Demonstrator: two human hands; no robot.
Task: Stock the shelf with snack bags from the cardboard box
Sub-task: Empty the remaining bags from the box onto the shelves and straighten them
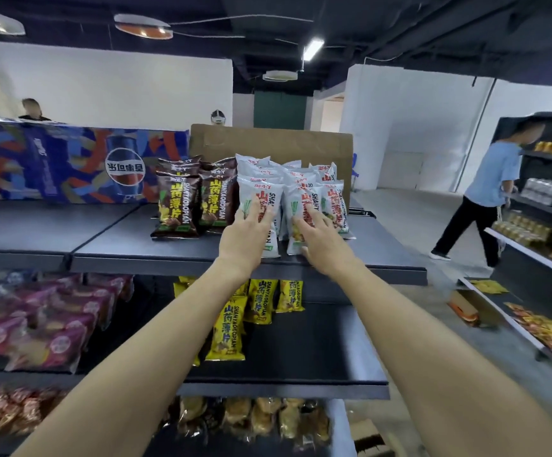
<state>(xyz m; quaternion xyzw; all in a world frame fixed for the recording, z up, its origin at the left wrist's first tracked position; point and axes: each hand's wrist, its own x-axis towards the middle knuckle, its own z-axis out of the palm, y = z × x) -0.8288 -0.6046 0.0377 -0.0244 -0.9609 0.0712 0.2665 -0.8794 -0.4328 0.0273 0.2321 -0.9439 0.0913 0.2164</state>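
Observation:
Several white snack bags (pixel 301 179) stand in rows on the top shelf (pixel 175 255), right of several brown snack bags (pixel 198 196). My left hand (pixel 246 235) lies flat with straight fingers against the front white bag on the left (pixel 261 199). My right hand (pixel 321 240) presses straight fingers on the front white bag beside it (pixel 304 206). A large cardboard sheet or box (pixel 284 143) stands behind the bags. No open box of bags is in view.
Yellow snack bags (pixel 231 321) stand on the shelf below, purple bags (pixel 37 324) to their left. A blue Pepsi carton (pixel 70 163) lies at the top left. A person in a blue shirt (pixel 489 189) walks in the aisle at right, beside another shelving unit (pixel 548 199).

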